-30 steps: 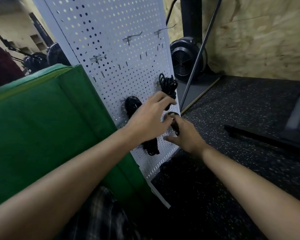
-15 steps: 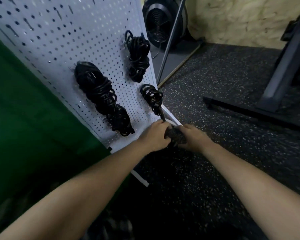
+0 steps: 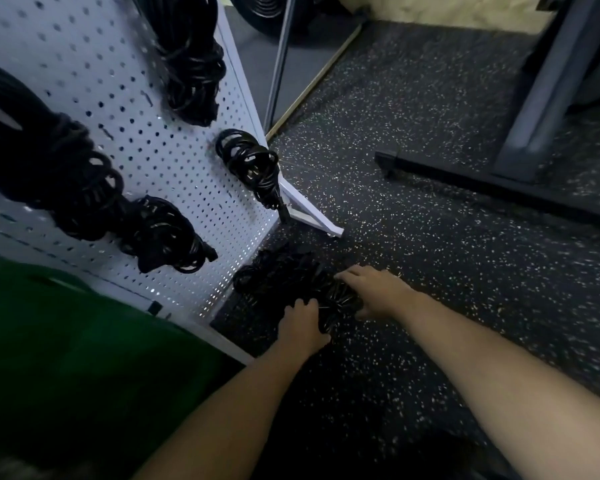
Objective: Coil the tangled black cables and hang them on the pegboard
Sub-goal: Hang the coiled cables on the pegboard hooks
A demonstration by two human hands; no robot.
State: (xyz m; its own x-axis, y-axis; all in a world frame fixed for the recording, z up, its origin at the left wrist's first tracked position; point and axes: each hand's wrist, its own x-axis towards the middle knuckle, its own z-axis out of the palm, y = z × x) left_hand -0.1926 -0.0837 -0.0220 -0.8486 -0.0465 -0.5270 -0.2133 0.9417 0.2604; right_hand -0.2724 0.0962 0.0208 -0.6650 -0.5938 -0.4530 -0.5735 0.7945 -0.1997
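— Where is the tangled cable bundle (image 3: 284, 282)?

— On the floor (image 3: 430, 237), at the foot of the pegboard (image 3: 181, 181), below the hung coils (image 3: 246, 161).

— How will it handle?

— Limp and light, we reckon. Loose loops will spill and snag, so we should take it round the thick middle, never by a stray end.

— And our hold?

— Our left grip (image 3: 300, 323) has its fingers curled into the near side. Our right grip (image 3: 374, 292) grasps the right side, fingers across the top and thumb underneath.
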